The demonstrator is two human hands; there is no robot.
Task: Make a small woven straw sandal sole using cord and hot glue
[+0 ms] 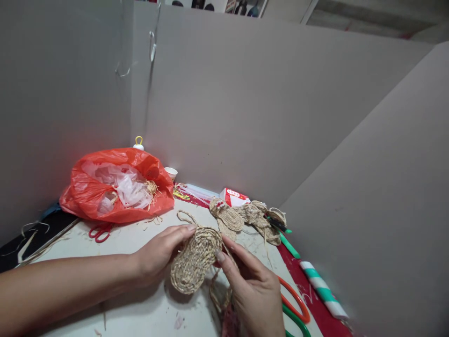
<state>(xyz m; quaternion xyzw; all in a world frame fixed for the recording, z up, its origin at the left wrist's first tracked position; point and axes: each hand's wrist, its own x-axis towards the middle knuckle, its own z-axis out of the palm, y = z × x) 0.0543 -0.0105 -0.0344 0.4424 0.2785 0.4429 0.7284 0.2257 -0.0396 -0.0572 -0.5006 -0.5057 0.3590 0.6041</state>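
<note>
A small woven straw sole [196,260], oval and coiled from twisted cord, is held above the white table between both hands. My left hand [164,250] grips its upper left edge, thumb on top and the other fingers mostly hidden behind. At the right edge, my right hand [254,283] pinches the rim between thumb and forefinger, with a strand of straw cord there. A loop of straw cord [186,217] sticks out past the far end. More cord [219,297] hangs below, near a dark red item [230,323] partly hidden by my right hand.
Left stands a red plastic bag [84,187] holding white plastic and straw, with red-handled scissors [100,232] before it. Woven straw pieces [229,217] and a red-and-white box [234,196] lie behind. Orange and green handles [296,304] and a striped roll [324,290] lie right. Grey panels [224,103] enclose the table.
</note>
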